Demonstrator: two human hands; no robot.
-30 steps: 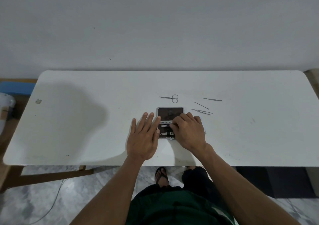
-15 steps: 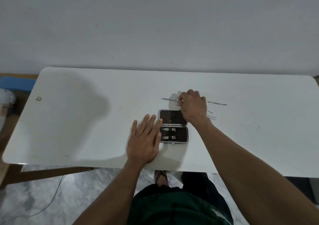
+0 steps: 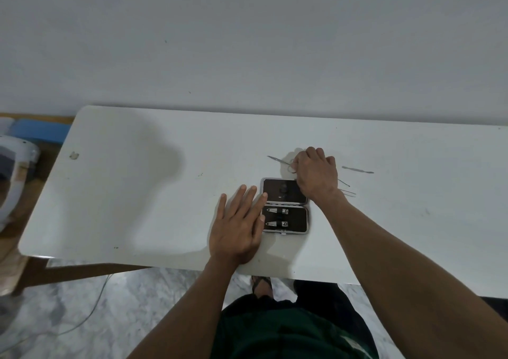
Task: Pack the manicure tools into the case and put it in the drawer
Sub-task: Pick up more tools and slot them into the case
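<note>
Just now, right hand (image 3: 316, 175) fingers (image 3: 298, 160) pinch the scissors (image 3: 279, 160).

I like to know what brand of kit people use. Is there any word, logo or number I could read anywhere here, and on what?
None can be read.
The open case shows no lettering on its dark lining.
The two nail clippers strapped in its near half are too small to show any stamp.
The scissors under the right hand and the loose tool on the table look bare.
</note>
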